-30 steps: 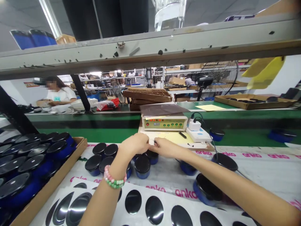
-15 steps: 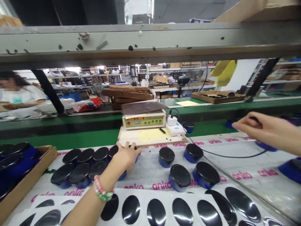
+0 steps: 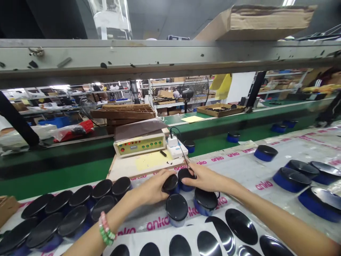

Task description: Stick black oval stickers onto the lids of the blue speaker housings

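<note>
My left hand [image 3: 153, 186] grips a small round blue puck with a glossy black top [image 3: 170, 183]. Right beside it, my right hand [image 3: 206, 177] rests its fingers on a second blue puck [image 3: 185, 174] and pinches a thin black cable [image 3: 181, 149] that runs up to a white adapter [image 3: 173, 141]. Two more pucks [image 3: 177, 209] [image 3: 205, 201] stand just in front of my hands. A beige tester box with red and green lights [image 3: 140, 144] sits on a board behind them.
A cluster of several black-topped pucks [image 3: 77, 208] fills the left of the bench. Larger blue pucks [image 3: 291, 176] lie at the right. White sheets of black oval stickers [image 3: 207, 241] lie along the near edge. A green conveyor [image 3: 66, 170] runs behind.
The view swung left to right. My right hand reached far right, then came back to the middle with the cable. My left hand slid right onto a puck.
</note>
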A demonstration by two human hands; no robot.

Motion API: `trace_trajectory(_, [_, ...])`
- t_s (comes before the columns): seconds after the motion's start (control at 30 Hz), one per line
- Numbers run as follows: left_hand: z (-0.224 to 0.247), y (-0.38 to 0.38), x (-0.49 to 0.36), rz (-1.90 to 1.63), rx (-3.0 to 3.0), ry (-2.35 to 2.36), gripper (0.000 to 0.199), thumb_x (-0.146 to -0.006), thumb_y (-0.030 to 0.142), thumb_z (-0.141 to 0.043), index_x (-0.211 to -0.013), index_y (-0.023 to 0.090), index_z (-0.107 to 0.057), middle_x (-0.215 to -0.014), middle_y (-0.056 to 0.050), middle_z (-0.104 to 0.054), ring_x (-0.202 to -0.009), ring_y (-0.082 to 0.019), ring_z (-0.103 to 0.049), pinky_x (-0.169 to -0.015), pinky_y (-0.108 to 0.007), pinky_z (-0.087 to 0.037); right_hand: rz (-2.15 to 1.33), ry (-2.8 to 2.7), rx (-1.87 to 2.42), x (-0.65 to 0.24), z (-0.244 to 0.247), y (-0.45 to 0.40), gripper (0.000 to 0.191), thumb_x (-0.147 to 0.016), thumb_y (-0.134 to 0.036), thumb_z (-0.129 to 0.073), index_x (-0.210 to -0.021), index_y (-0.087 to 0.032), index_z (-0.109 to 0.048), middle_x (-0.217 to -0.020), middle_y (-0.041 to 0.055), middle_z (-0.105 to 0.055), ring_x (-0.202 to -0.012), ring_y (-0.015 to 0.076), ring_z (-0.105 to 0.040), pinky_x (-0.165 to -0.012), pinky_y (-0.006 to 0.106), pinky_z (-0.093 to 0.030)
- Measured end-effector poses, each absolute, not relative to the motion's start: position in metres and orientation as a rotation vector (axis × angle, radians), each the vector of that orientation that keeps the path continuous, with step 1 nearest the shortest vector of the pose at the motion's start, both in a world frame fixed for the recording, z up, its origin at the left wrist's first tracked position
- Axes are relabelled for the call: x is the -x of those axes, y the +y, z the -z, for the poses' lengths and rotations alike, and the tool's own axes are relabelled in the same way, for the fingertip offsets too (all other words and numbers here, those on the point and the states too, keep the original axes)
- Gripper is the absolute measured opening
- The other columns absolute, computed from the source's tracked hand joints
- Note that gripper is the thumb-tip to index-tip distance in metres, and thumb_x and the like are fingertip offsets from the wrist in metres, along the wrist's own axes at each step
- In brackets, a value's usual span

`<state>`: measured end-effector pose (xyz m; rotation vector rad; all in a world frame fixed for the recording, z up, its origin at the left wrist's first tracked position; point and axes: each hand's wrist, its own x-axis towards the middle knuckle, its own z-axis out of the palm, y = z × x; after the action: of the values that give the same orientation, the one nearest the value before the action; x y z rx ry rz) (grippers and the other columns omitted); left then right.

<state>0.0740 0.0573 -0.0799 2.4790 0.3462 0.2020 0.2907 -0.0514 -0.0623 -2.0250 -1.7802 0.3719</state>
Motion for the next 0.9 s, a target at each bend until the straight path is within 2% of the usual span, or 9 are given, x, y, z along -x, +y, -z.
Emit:
trace_trajectory(0.13, [0.072, 0.059, -0.069, -0.117, -2.452, 0.314, 0.078, -0.070, 0.010, -0.058, -0.141, 0.030, -0.033, -0.141, -0.005, -0.042, -0.125, -0.025, -0.045, -0.103, -0.037, -0.040, -0.218, -1.590, 2.155, -0.335, 0.042, -0.019, 0.034, -0.092, -0.047, -0.047, -0.092, -0.015, -0.058, -0.085, 0.0043, -0.061, -0.072, 0.0156, -0.058, -0.067, 0.032, -0.047])
trace_trajectory(0.23, [0.062, 0.058, -0.067, -0.294, -2.376, 0.369, 0.062, -0.080, 0.012, -0.050, -0.137, 0.033, -0.037, -0.143, -0.001, -0.039, -0.127, -0.020, -0.042, -0.103, -0.034, -0.041, -0.167, -1.499, 2.193, -0.367, 0.046, 0.015, 0.027, -0.091, -0.036, -0.054, -0.106, -0.014, -0.057, -0.101, 0.0057, -0.060, -0.085, 0.0170, -0.059, -0.075, 0.036, -0.050])
trace_trajectory(0.37, [0.048, 0.051, -0.069, -0.597, -2.147, 0.454, 0.030, -0.088, 0.020, -0.050, -0.115, 0.027, -0.057, -0.124, -0.003, -0.054, -0.113, -0.019, -0.052, -0.097, -0.032, -0.045, -0.257, -1.496, 2.140, -0.379, 0.060, 0.041, 0.024, -0.090, -0.034, -0.057, -0.104, -0.014, -0.059, -0.099, 0.0043, -0.061, -0.084, 0.0166, -0.060, -0.074, 0.035, -0.051])
trace_trajectory(0.47, [0.039, 0.043, -0.073, -0.758, -1.704, 0.499, 0.020, -0.087, 0.027, -0.056, -0.105, 0.020, -0.061, -0.106, -0.005, -0.062, -0.097, -0.017, -0.060, -0.081, -0.026, -0.052, -0.239, -1.463, 2.054, -0.372, 0.046, 0.031, 0.024, -0.087, -0.035, -0.059, -0.098, -0.014, -0.057, -0.095, 0.0044, -0.060, -0.083, 0.0172, -0.059, -0.075, 0.036, -0.049])
trace_trajectory(0.57, [0.031, 0.033, -0.077, -0.811, -1.159, 0.462, 0.023, -0.088, 0.028, -0.056, -0.109, 0.018, -0.058, -0.098, -0.006, -0.065, -0.081, -0.014, -0.065, -0.059, -0.017, -0.053, -0.254, -1.510, 1.871, -0.344, 0.012, 0.002, 0.031, -0.082, -0.046, -0.061, -0.088, -0.017, -0.050, -0.096, 0.0054, -0.060, -0.087, 0.0198, -0.057, -0.076, 0.035, -0.047])
trace_trajectory(0.67, [0.024, 0.023, -0.077, -0.549, -0.899, 0.331, 0.039, -0.093, 0.045, -0.043, -0.114, 0.014, -0.056, -0.095, -0.010, -0.066, -0.077, -0.019, -0.068, -0.054, -0.021, -0.055, -0.389, -1.654, 1.617, -0.293, -0.017, -0.031, 0.042, -0.072, -0.056, -0.065, -0.079, -0.021, -0.043, -0.094, 0.0027, -0.061, -0.086, 0.0207, -0.057, -0.069, 0.030, -0.047])
trace_trajectory(0.73, [0.019, 0.019, -0.075, -0.382, -0.822, 0.227, 0.057, -0.095, 0.055, -0.028, -0.112, 0.010, -0.058, -0.086, -0.012, -0.067, -0.070, -0.021, -0.070, -0.050, -0.022, -0.056, -0.533, -1.765, 1.447, -0.256, -0.027, -0.051, 0.045, -0.067, -0.051, -0.072, -0.078, -0.023, -0.039, -0.088, 0.0004, -0.061, -0.079, 0.0192, -0.058, -0.063, 0.028, -0.046])
trace_trajectory(0.83, [0.010, 0.020, -0.068, -0.416, -0.731, 0.209, 0.062, -0.096, 0.053, -0.021, -0.104, 0.007, -0.061, -0.078, -0.012, -0.068, -0.063, -0.018, -0.069, -0.048, -0.020, -0.055, -0.213, -1.694, 1.599, -0.220, -0.030, -0.074, 0.040, -0.076, -0.052, -0.065, -0.075, -0.024, -0.037, -0.068, -0.0032, -0.054, -0.057, 0.0140, -0.049, -0.049, 0.025, -0.040])
trace_trajectory(0.9, [0.004, 0.022, -0.064, -0.523, -0.702, 0.280, 0.058, -0.096, 0.052, -0.028, -0.100, 0.006, -0.062, -0.080, -0.013, -0.069, -0.068, -0.020, -0.070, -0.058, -0.024, -0.059, 0.004, -1.622, 1.656, -0.212, -0.029, -0.086, 0.035, -0.088, -0.053, -0.047, -0.072, -0.024, -0.035, -0.061, -0.0031, -0.048, -0.050, 0.0134, -0.043, -0.045, 0.025, -0.037])
